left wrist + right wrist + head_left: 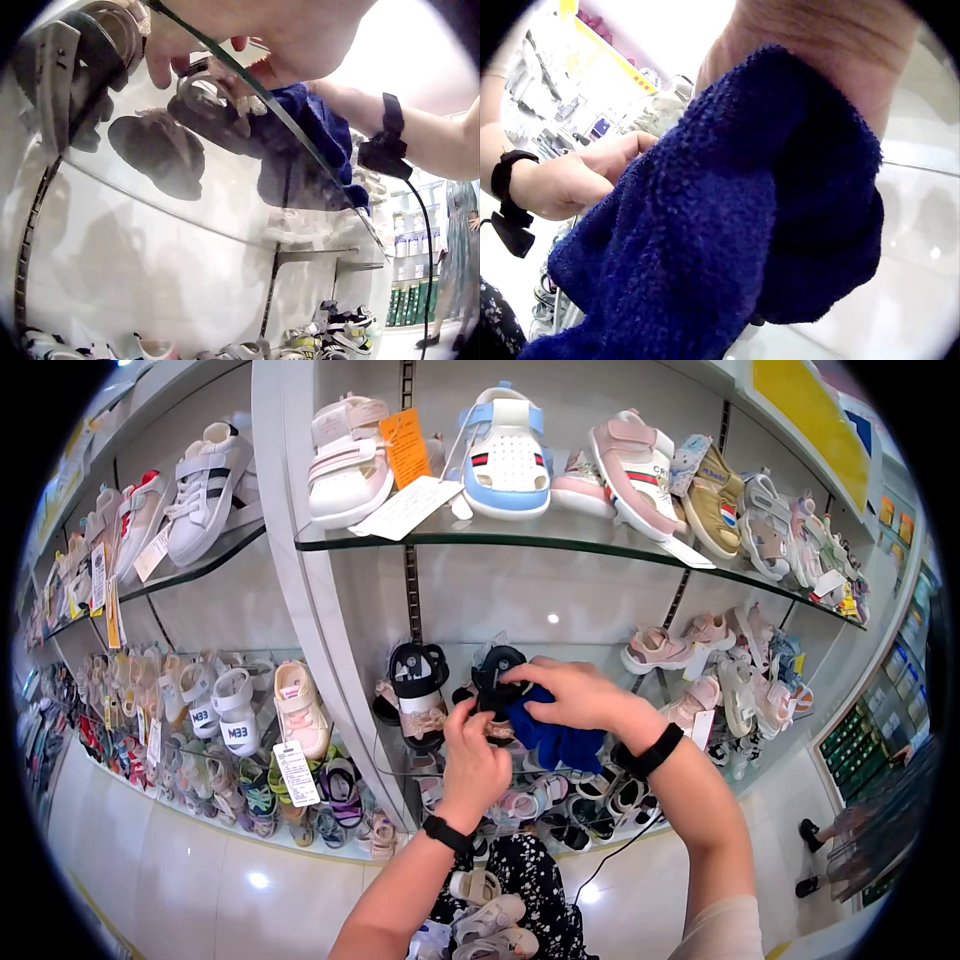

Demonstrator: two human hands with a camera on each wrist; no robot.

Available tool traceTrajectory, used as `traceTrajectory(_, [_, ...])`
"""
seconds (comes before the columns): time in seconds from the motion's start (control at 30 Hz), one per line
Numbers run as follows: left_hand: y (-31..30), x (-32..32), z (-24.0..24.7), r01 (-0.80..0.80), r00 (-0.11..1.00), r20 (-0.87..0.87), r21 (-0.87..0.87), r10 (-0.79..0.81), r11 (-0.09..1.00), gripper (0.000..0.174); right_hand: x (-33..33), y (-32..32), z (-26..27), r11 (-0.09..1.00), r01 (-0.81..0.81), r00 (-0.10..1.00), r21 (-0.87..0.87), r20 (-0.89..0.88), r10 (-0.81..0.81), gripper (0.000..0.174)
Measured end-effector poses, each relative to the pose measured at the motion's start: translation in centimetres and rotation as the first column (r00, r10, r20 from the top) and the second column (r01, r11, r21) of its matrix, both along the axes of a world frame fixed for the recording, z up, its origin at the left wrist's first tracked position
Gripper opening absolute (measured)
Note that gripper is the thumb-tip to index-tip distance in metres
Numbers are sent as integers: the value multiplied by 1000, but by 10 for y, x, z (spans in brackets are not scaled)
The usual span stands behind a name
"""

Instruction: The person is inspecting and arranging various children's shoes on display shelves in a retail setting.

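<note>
My right hand (580, 695) grips a dark blue fuzzy cloth (560, 740), which hangs in folds below the fingers and fills much of the right wrist view. Its fingertips reach onto the black upper of a sandal (498, 668) on the lower glass shelf. From the near side my left hand (476, 760) holds that sandal's front with curled fingers and thumb, partly covering it. Through the glass, the left wrist view shows the sandal's pale strap (206, 86) under the fingers. Another black sandal with a pinkish bow (420, 695) stands to the left.
Above the hands runs the glass edge of an upper shelf (580, 545) bearing several children's shoes. A white upright panel (320, 600) stands left. Pink shoes (660, 650) sit to the right, and more shoes below. White shoes (490, 920) lie on my lap. Another person's legs (830, 850) show at right.
</note>
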State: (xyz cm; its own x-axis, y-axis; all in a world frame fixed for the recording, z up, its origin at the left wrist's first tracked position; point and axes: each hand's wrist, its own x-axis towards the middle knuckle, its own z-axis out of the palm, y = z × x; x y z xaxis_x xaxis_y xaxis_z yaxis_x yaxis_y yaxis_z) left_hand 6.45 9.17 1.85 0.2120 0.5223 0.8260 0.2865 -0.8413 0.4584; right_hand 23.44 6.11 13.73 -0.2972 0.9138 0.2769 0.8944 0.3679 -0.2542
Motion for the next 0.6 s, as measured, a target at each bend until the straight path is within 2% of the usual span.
traceTrajectory(0.13, [-4,-7,14,52,993,-101,-69,-59,996,47,7,-10,0,993,-113,956,-24,-275,102,57])
traceTrajectory(0.17, [-3,-7,12,38,993,-107,-88,-47,995,46,8,-15,2,996,-81,917,-49,-395,55,50])
traceTrajectory(0.23, [-1,-5,7,12,993,-117,-127,-27,992,43,19,-14,1,998,52,868,-27,-493,-58,42])
traceTrajectory(0.27, [-1,-4,7,-7,994,-111,-110,-6,994,40,24,-12,7,983,140,866,-118,-468,-180,33])
traceTrajectory(0.3, [-1,-3,6,-12,993,-115,-105,0,994,38,35,-7,7,959,176,875,-223,-411,-256,39])
traceTrajectory(0.47, [-1,-1,6,-55,994,-104,-83,46,995,28,43,21,-14,923,233,971,-307,18,-239,54])
traceTrajectory(0.57, [-3,-1,5,-45,995,-89,-99,36,994,25,43,43,-34,960,203,979,-194,70,-193,50])
traceTrajectory(0.6, [-2,-1,2,-67,993,-98,-52,62,996,25,38,46,-32,954,205,978,-217,77,-193,49])
